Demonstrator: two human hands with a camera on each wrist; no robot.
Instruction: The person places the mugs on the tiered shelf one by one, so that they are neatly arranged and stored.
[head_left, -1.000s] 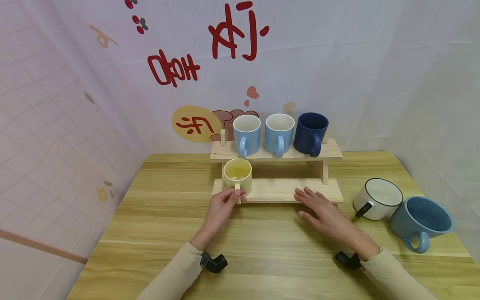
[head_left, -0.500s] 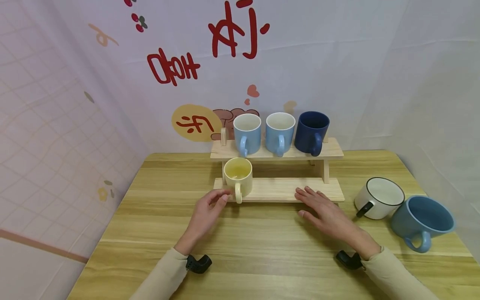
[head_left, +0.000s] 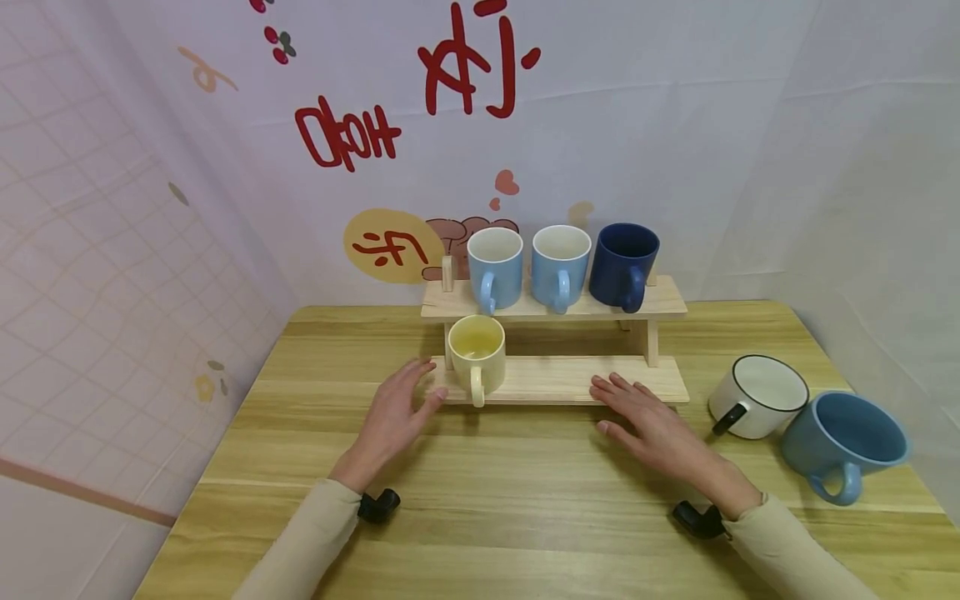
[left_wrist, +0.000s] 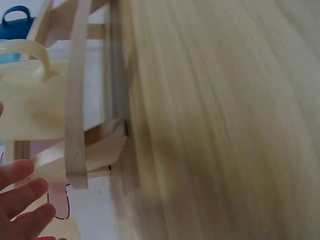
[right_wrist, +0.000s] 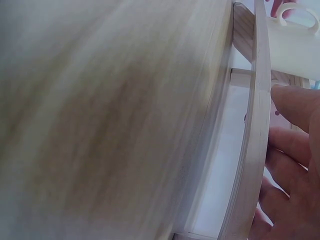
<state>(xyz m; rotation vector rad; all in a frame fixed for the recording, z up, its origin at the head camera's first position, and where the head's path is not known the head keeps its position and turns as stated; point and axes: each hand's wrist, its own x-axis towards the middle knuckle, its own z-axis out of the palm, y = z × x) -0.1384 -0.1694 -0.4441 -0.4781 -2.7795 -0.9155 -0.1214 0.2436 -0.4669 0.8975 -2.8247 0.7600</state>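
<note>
A pale yellow mug (head_left: 477, 358) stands upright at the left end of the lower shelf of a two-tier wooden rack (head_left: 555, 381), its handle facing the front. Just left of that mug is my left hand (head_left: 390, 421), fingers spread and holding nothing, at the rack's left end. My right hand (head_left: 648, 421) lies with straight fingers on the front right part of the lower shelf. In the left wrist view, fingertips (left_wrist: 37, 187) show beside the rack's end, below the yellow mug (left_wrist: 30, 100). The right wrist view has the right fingers (right_wrist: 287, 145) at the shelf board (right_wrist: 257, 125).
On the upper shelf stand two light blue mugs (head_left: 495, 271) (head_left: 560, 271) and a dark blue mug (head_left: 624, 267). At the table's right are a white mug with a black rim (head_left: 757, 398) and a larger blue mug (head_left: 843, 446). A printed cloth (head_left: 637, 150) hangs behind the table.
My left hand has let go of the yellow mug's handle and moved left, its fingers spreading. The mug stays on the shelf; my right hand has hardly moved.
</note>
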